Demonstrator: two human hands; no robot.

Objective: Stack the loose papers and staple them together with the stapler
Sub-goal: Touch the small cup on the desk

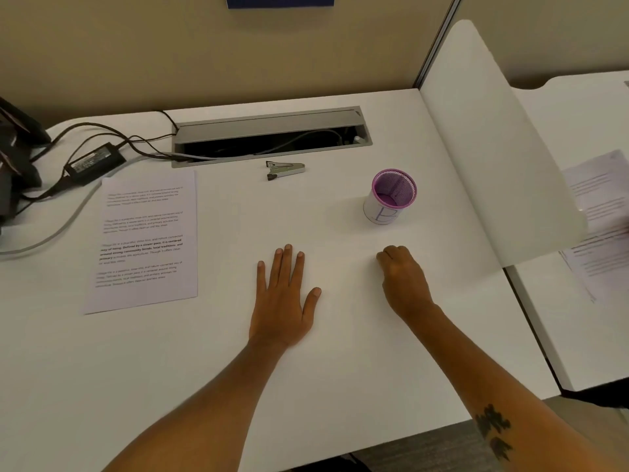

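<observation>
A printed sheet of paper [146, 240] lies flat on the white desk [340, 369] at the left. A small metal stapler [285, 170] rests farther back, near the cable slot. My left hand [284, 298] lies flat, palm down, fingers spread, on the bare desk in the middle, to the right of the paper. My right hand [401, 279] rests on the desk as a loose fist, holding nothing. More printed sheets [599, 219] lie on the neighbouring desk at the far right, behind a white divider.
A purple mesh pen cup [391, 197] stands just beyond my right hand. A grey cable slot [272, 136] runs along the back. A black power adapter [95, 161] and cables lie at the back left. The white divider [493, 148] bounds the desk's right side.
</observation>
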